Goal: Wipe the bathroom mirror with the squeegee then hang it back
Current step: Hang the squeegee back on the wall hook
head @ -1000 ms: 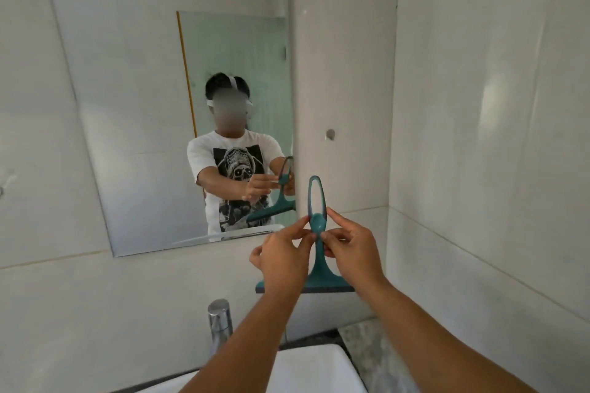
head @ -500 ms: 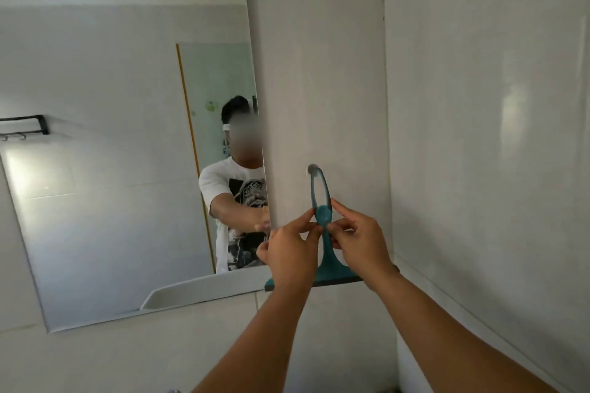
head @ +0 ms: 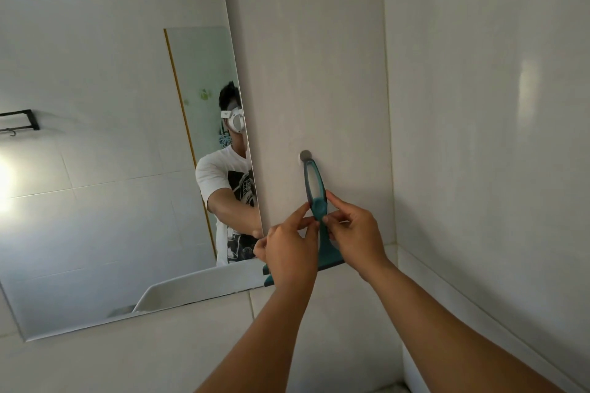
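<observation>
A teal squeegee (head: 316, 201) is held upright against the white tiled wall (head: 303, 57), just right of the mirror (head: 105, 153). The top of its loop handle is placed over a round metal wall hook (head: 305, 155), and its blade end points down, partly hidden behind the hands. The handle's round middle is pinched from both sides: the left hand (head: 289, 252) is closed on it with thumb and forefinger, and the right hand (head: 356, 228) grips it the same way from the right. In the mirror a person in a white T-shirt with a dark printed graphic is reflected; any lettering on the print is too small to be read. No brand or label can be made out on the squeegee. A black rack (head: 19, 121) is reflected at the mirror's left edge.
</observation>
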### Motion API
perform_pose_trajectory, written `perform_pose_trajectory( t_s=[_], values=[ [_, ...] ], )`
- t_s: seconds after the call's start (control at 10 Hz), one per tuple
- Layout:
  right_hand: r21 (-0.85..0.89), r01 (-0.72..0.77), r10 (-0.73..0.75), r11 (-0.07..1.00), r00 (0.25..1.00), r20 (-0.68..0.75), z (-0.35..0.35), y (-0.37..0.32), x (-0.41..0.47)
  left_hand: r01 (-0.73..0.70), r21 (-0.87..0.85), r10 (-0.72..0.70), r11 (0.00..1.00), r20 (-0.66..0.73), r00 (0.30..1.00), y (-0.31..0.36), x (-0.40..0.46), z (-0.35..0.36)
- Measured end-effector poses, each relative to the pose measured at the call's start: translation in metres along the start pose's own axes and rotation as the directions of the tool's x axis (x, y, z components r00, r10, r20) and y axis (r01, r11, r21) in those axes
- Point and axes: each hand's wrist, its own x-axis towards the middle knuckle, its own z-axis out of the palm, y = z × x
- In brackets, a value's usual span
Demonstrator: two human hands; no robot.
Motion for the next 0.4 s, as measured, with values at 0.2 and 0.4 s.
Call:
perform_pose_trajectory(
  t_s=[0.2, 0.4],
  values=[
    [-0.031, -0.017, 0.017, 0.999, 1.000, 0.009, -0.002, -0.004, -0.008, 0.004, 0.013, -0.005, 1.000, 0.060, 0.998, 0.004, -0.008, -0.003],
    [-0.091, -0.056, 0.060, 0.994, 0.997, 0.040, -0.005, -0.014, -0.033, 0.007, 0.049, -0.011, 0.999, 0.091, 0.996, -0.008, -0.018, -0.021]
  ],
)
